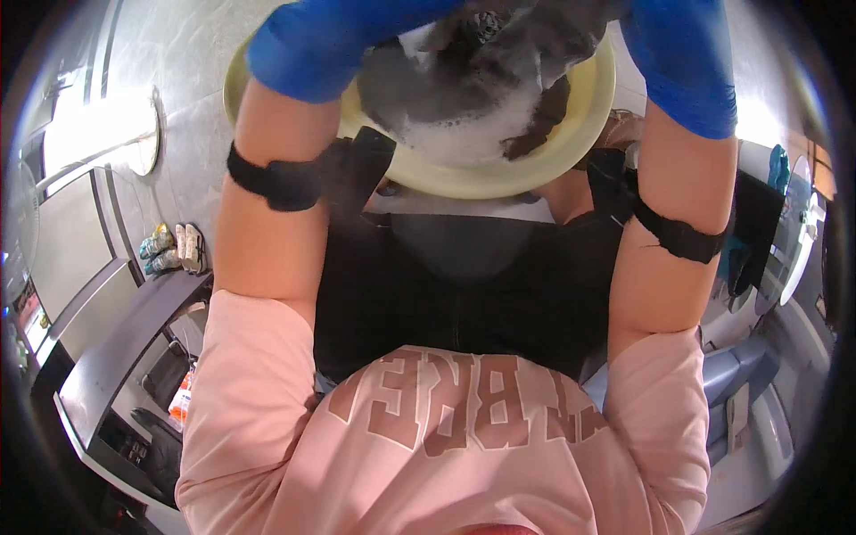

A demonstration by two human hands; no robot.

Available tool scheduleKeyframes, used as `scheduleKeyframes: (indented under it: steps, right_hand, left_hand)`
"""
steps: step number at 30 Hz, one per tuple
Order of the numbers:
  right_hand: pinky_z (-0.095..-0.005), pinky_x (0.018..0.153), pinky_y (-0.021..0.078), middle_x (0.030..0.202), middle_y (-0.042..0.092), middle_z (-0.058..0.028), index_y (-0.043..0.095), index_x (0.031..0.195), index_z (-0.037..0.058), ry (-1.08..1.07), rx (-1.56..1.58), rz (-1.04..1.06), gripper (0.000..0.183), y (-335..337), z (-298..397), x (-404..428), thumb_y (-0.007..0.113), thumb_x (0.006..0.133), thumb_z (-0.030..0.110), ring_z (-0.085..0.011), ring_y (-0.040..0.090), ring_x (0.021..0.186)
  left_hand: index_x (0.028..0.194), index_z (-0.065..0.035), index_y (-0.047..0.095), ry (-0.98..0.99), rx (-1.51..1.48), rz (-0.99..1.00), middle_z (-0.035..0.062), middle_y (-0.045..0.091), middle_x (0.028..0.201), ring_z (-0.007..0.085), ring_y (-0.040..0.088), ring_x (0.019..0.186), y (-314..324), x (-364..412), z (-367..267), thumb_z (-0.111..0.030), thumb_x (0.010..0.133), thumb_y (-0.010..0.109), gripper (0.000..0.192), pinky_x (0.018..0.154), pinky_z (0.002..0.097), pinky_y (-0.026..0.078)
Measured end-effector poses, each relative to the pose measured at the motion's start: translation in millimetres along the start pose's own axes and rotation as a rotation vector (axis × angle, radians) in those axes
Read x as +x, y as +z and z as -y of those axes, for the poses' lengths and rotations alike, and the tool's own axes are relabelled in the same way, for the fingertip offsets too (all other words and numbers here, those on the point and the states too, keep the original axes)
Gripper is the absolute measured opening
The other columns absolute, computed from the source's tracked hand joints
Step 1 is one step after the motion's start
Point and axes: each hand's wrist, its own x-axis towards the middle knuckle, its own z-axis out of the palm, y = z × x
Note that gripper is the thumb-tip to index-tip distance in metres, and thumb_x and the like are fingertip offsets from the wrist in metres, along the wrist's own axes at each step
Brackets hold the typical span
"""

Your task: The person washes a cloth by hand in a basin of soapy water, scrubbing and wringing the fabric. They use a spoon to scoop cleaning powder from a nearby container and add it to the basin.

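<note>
A dark wet cloth (515,40) hangs bunched between my two blue-gloved hands, raised over a pale yellow basin (468,187). My left hand (388,23) reaches in from the left along the top edge and meets the cloth. At the upper right, my right hand (675,40) is at the cloth's other end. The top of the frame cuts off the fingers of both hands, so their exact grip is hidden. Greyish water with white suds (461,137) fills the basin, and more dark fabric (545,124) shows at its right side.
Black straps (294,184) circle both forearms. My black-clad lap (461,281) lies just below the basin. On the left, shoes (190,247) stand on a dark-topped cabinet (127,321). A blue-grey sofa (729,374) is at the right, on the grey tiled floor (187,60).
</note>
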Motion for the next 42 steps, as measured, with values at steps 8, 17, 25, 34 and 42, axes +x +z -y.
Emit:
scheduleKeyframes:
  steps: [8,17,25,34,42]
  right_hand:
    - [-0.0297,0.075,0.0580,0.104,0.069,-0.0104,0.063,0.113,-0.0042,-0.056,0.097,-0.040,0.029,-11,3,-1,0.056,0.085,0.001,-0.0196,0.068,0.089]
    - [-0.0309,0.075,0.0572,0.102,0.067,-0.0107,0.063,0.110,-0.0034,-0.069,0.384,-0.137,0.026,-4,-43,-5,0.055,0.086,0.003,-0.0204,0.067,0.088]
    - [-0.0319,0.075,0.0564,0.101,0.065,-0.0109,0.062,0.107,-0.0026,0.005,0.534,-0.210,0.023,15,-87,-22,0.055,0.086,0.005,-0.0211,0.066,0.088]
    - [-0.0330,0.075,0.0556,0.099,0.063,-0.0112,0.061,0.104,-0.0018,-0.050,0.594,-0.218,0.020,4,-83,-23,0.054,0.087,0.007,-0.0220,0.064,0.087]
    - [-0.0340,0.075,0.0549,0.097,0.062,-0.0114,0.060,0.101,-0.0010,-0.156,0.575,-0.179,0.018,-17,-66,-12,0.054,0.087,0.010,-0.0227,0.063,0.087]
  left_hand:
    - [0.133,-0.0011,0.052,-0.098,-0.540,0.341,0.0093,0.061,0.123,0.0188,0.058,0.113,26,-7,-9,-0.017,0.082,0.079,0.060,0.095,0.0309,0.047]
    - [0.123,-0.0023,0.058,-0.381,-0.436,0.182,0.0089,0.064,0.115,0.0182,0.060,0.104,62,-31,17,-0.019,0.082,0.079,0.049,0.087,0.0315,0.050]
    - [0.120,-0.0031,0.060,-0.467,-0.046,-0.043,0.0087,0.066,0.108,0.0179,0.063,0.097,83,-36,39,-0.020,0.085,0.076,0.043,0.081,0.0312,0.051]
    - [0.117,-0.0038,0.063,-0.594,-0.027,-0.027,0.0084,0.068,0.100,0.0175,0.065,0.088,63,-34,47,-0.021,0.087,0.073,0.036,0.074,0.0308,0.053]
    - [0.126,-0.0037,0.060,-0.610,0.035,0.114,0.0096,0.071,0.103,0.0179,0.068,0.087,71,-42,61,-0.020,0.090,0.070,0.041,0.075,0.0319,0.055]
